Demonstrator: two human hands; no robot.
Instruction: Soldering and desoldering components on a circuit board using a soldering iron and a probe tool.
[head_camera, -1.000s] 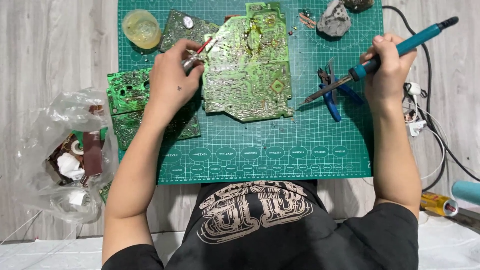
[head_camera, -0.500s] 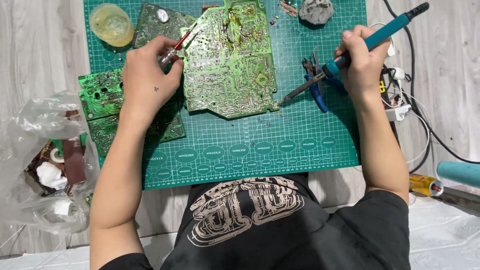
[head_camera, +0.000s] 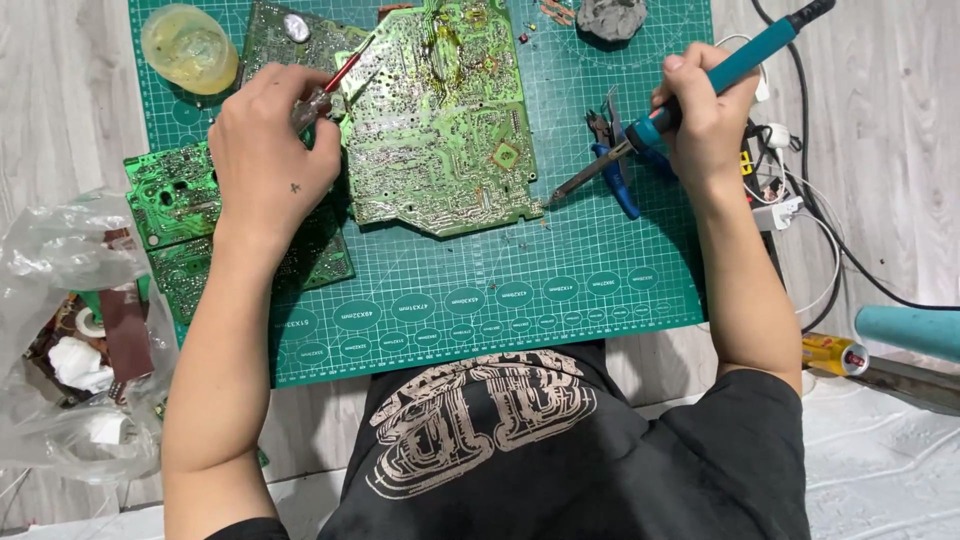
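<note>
Right in the middle of the green mat (head_camera: 600, 290) lies a big circuit board (head_camera: 440, 120). Beside the board, the left hand (head_camera: 265, 150) pinches a red-handled tool (head_camera: 335, 85). The right hand (head_camera: 700, 115) grips a blue soldering iron (head_camera: 690, 95), its tip touching the board's edge.

The person wears a black short-sleeved T-shirt (head_camera: 560, 450) with a beige graphic print on the chest; both forearms are bare, and the left hand (head_camera: 265, 160) carries a small dark mark.
</note>
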